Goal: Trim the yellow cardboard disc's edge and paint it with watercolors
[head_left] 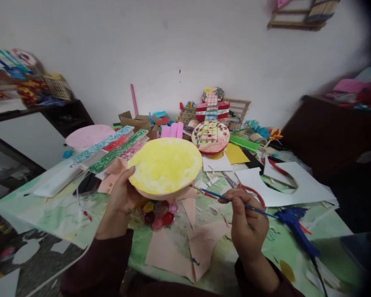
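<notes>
A round, shallow piece with a yellow-painted face and a pale pink side rests in my left hand, thumb over its left edge. Its yellow coat is streaky, with paler patches. In my right hand is a thin blue-handled paintbrush, pinched between thumb and fingers. The brush tip points left, close to the lower right rim; whether it touches cannot be made out. Under the round piece, partly covered by it, lies a paint palette with red, pink and yellow wells.
A blue glue gun with its cord lies at right, near red-handled scissors and cut white card. Pink paper covers the front. Painted strips stand at left, a decorated craft model at the back.
</notes>
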Demonstrator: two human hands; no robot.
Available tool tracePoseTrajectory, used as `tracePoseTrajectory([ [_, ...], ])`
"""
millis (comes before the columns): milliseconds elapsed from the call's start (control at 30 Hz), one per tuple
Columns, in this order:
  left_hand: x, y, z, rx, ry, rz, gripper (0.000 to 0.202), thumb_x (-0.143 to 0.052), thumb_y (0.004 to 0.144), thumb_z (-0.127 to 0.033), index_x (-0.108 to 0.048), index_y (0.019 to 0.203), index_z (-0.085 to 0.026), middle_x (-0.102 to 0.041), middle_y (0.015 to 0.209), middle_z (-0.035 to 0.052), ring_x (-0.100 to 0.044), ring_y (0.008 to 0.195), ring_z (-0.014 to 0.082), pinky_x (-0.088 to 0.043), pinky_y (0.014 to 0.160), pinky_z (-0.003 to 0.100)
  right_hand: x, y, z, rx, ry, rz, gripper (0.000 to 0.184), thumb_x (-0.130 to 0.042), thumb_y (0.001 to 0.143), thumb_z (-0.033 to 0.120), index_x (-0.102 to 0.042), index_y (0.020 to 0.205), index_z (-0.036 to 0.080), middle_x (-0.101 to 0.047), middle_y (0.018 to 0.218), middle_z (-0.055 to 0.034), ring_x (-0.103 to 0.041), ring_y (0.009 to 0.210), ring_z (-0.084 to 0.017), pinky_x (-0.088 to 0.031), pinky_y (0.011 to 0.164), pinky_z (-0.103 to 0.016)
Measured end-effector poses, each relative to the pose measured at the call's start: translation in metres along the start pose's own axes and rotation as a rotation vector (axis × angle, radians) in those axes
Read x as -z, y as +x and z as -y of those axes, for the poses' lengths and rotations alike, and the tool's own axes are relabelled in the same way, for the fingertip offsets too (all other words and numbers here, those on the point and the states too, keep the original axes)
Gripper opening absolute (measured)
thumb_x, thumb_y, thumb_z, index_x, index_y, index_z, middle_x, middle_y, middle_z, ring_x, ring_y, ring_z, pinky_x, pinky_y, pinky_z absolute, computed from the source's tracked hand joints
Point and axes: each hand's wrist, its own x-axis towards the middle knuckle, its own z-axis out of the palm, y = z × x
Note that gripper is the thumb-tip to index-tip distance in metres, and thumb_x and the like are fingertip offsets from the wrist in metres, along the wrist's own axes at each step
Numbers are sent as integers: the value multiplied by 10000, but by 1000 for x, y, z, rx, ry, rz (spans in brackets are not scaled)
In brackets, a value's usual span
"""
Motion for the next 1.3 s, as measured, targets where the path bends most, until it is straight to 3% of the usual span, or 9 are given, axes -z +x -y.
tracePoseTrajectory([
  [200,3,1,0,7,-14,27,525,-602,812,-189,-549,1332,-137,-750,1089,118,-622,1187,301,-470,1056,430,5,1,-1,24,24,-84,203,-493,948,164,-630,804,202,-639,738,-7,-627,754,-153,-508,660,-291],
  [367,1,2,1,-1,-7,-1,505,-614,804,-189,-578,1306,-144,-759,1049,116,-634,1166,314,-485,1042,422,1,0,2,-7,128,-50,195,-492,942,171,-619,799,205,-621,737,-6,-613,712,-152,-502,655,-312],
  [567,4,3,1,8,21,-5,488,-641,774,-216,-612,1256,-148,-753,1063,128,-617,1182,347,-495,1023,460,4,2,-3,51,13,-95,200,-498,932,147,-632,794,200,-632,720,-17,-626,744,-172,-501,643,-318],
  [700,4,3,1,-1,11,5,424,-637,779,-204,-639,1199,-145,-754,1054,129,-613,1190,341,-493,1027,447,5,0,-7,87,148,-141,187,-493,926,153,-637,817,201,-637,716,-12,-608,703,-172,-486,647,-343],
  [833,2,1,1,11,6,-10,385,-616,794,-188,-642,1174,-134,-762,1018,125,-645,1146,326,-499,1025,441,3,-1,-6,86,233,-109,175,-504,918,157,-647,827,202,-629,723,-15,-596,695,-174,-477,639,-348],
  [1133,5,2,2,25,8,21,517,-648,766,-194,-585,1277,-148,-751,1077,123,-635,1163,318,-501,1024,430,5,0,-6,51,108,-110,184,-501,930,166,-636,811,207,-626,714,-18,-612,713,-179,-504,634,-341],
  [1300,4,1,2,4,3,11,429,-624,789,-183,-627,1215,-131,-755,1051,128,-625,1178,319,-494,1030,428,6,-1,-6,63,84,-91,190,-493,931,157,-636,815,205,-628,704,-20,-612,712,-180,-508,631,-344],
])
